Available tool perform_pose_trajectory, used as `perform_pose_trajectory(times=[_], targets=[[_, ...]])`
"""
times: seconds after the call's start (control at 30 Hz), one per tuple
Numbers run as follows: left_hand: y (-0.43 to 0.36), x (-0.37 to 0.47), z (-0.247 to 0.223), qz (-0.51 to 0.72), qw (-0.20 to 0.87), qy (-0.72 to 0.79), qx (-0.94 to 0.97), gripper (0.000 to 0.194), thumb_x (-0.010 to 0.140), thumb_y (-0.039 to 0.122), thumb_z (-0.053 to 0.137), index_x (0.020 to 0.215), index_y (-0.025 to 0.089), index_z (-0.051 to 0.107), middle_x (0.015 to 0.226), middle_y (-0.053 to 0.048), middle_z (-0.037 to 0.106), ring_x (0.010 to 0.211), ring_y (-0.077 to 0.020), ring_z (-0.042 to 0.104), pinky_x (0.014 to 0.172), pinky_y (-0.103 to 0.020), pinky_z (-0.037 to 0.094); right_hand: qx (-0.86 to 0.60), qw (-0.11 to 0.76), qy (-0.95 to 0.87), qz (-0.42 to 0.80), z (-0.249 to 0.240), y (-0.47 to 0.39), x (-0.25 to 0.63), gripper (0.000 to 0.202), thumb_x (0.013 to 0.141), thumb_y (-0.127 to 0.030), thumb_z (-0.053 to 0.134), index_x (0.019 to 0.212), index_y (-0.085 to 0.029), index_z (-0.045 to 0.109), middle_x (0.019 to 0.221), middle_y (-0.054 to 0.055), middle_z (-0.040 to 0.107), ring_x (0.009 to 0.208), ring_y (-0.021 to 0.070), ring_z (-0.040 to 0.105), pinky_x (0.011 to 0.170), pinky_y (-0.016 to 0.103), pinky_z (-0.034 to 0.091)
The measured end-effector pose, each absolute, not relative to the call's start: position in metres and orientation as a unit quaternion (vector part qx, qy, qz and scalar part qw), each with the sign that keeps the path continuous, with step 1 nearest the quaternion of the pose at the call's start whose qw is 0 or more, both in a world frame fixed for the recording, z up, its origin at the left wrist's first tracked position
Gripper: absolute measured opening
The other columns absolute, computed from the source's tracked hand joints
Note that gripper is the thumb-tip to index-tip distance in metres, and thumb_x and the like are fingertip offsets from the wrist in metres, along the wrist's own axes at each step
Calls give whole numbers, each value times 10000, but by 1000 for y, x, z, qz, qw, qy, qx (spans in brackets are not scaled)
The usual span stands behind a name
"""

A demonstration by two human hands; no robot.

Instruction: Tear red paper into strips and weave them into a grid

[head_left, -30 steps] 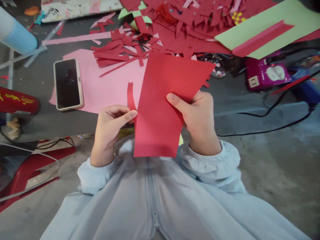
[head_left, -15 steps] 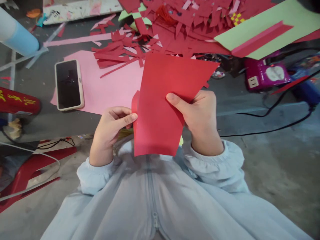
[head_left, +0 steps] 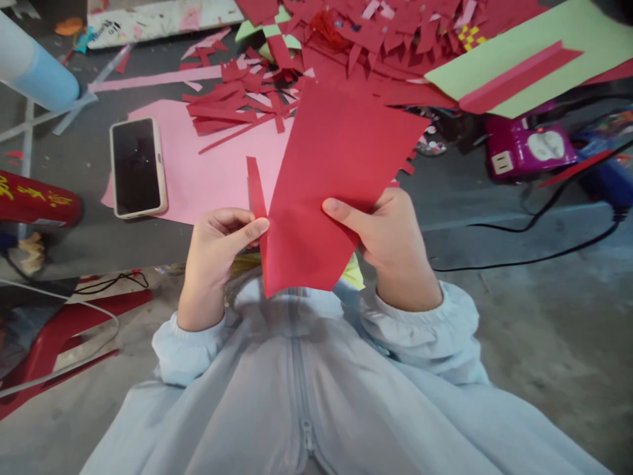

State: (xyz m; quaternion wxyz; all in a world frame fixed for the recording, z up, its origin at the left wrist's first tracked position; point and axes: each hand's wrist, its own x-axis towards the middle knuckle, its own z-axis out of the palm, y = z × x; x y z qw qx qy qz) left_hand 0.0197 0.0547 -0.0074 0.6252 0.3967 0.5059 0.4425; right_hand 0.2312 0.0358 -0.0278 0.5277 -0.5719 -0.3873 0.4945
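A sheet of red paper (head_left: 336, 158) is held up in front of my body, above the table's near edge. My left hand (head_left: 215, 254) pinches its left side between thumb and fingers. There a narrow red strip (head_left: 255, 185) stands apart from the sheet at the top and meets it near my thumb; lower down the two are still joined. My right hand (head_left: 383, 241) grips the sheet's right side, thumb on the front face and the other fingers hidden behind it. Under the strip lies a pink sheet (head_left: 208, 171) on the table.
A phone (head_left: 138, 168) lies on the pink sheet. Red paper scraps (head_left: 222, 109) are heaped beyond it. A green sheet (head_left: 519, 86) and a purple power socket (head_left: 529, 148) with black cables are at right. A red can (head_left: 39, 200) and a blue-white bottle (head_left: 34, 63) are at left.
The strip has come further away from the sheet along its left side, opening a V-shaped gap. The sheet has tilted, its top leaning away, and my right hand has shifted slightly left.
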Motion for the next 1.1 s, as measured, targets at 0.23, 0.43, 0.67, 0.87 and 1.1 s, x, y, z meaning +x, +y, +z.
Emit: perform_pose_trajectory(times=[0.23, 0.43, 0.67, 0.87, 1.1], targets=[[55, 24, -6, 475, 616, 497, 385, 342, 537, 401, 957, 579, 179, 700, 513, 31, 613, 463, -54, 514, 464, -174, 430, -554, 547, -428, 458, -31, 36, 233, 200, 708, -392, 852, 779, -235, 750, 865, 0, 762, 833, 218, 725, 735, 363, 606], [55, 19, -4, 416, 691, 470, 359, 339, 583, 464, 933, 630, 183, 749, 514, 18, 618, 442, -48, 501, 434, -163, 403, -570, 554, -442, 416, -32, 38, 234, 200, 692, -381, 863, 703, -231, 731, 785, -2, 739, 731, 200, 697, 646, 345, 573], [57, 15, -4, 382, 715, 455, 369, 327, 562, 418, 950, 610, 176, 736, 504, 19, 607, 431, -47, 485, 431, -170, 393, -605, 521, -477, 367, -24, 39, 237, 299, 686, -372, 855, 574, -209, 630, 642, 2, 643, 612, 168, 608, 521, 314, 481], [57, 18, -4, 402, 674, 480, 393, 347, 519, 413, 959, 577, 174, 715, 480, 22, 591, 428, -52, 482, 420, -177, 378, -617, 519, -477, 349, -22, 40, 236, 374, 670, -376, 856, 529, -207, 554, 586, -3, 564, 554, 138, 525, 459, 295, 404], [52, 21, -4, 462, 577, 526, 422, 194, 614, 288, 888, 613, 178, 728, 550, 17, 649, 474, -64, 524, 464, -189, 436, -605, 533, -475, 353, -31, 41, 234, 374, 695, -422, 838, 551, -218, 560, 610, 0, 582, 579, 151, 555, 508, 324, 465]])
